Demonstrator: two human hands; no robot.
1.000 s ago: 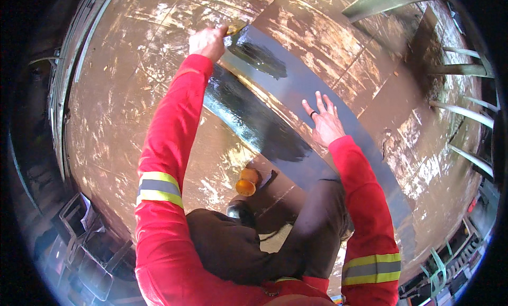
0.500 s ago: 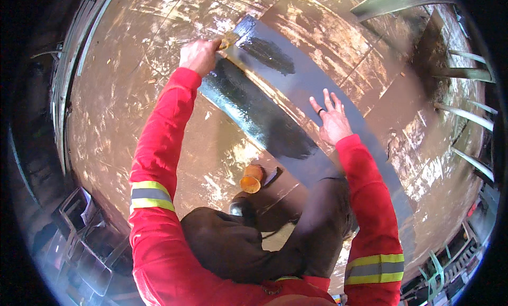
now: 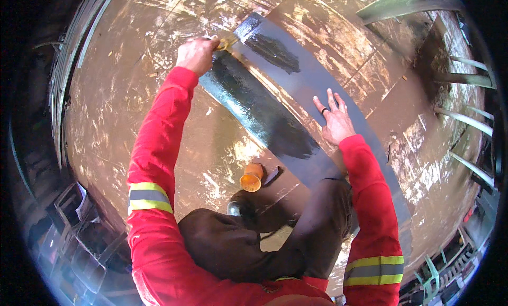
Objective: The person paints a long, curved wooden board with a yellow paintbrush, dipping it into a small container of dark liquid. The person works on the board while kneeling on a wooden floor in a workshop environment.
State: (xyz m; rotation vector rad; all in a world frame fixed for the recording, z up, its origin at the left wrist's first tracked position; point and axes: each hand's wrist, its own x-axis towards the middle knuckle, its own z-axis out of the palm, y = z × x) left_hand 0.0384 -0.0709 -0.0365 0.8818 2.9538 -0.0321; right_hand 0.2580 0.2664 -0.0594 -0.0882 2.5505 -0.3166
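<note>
At the left, the person's left hand (image 3: 197, 55) is closed around a yellowish brush (image 3: 227, 42), which sits at the upper left edge of the farther grey strip (image 3: 309, 83). An orange cup (image 3: 252, 177) stands near the nearer strip (image 3: 259, 106), which looks mostly done: a glossy dark coat covers much of its length, leaving dull grey toward the knee (image 3: 330, 192). The farther strip seems barely begun, dark only around its upper end, with the long remainder uncoated. Farther right, the right hand (image 3: 337, 120) grasps nothing, fingers spread over that strip; contact is unclear.
</note>
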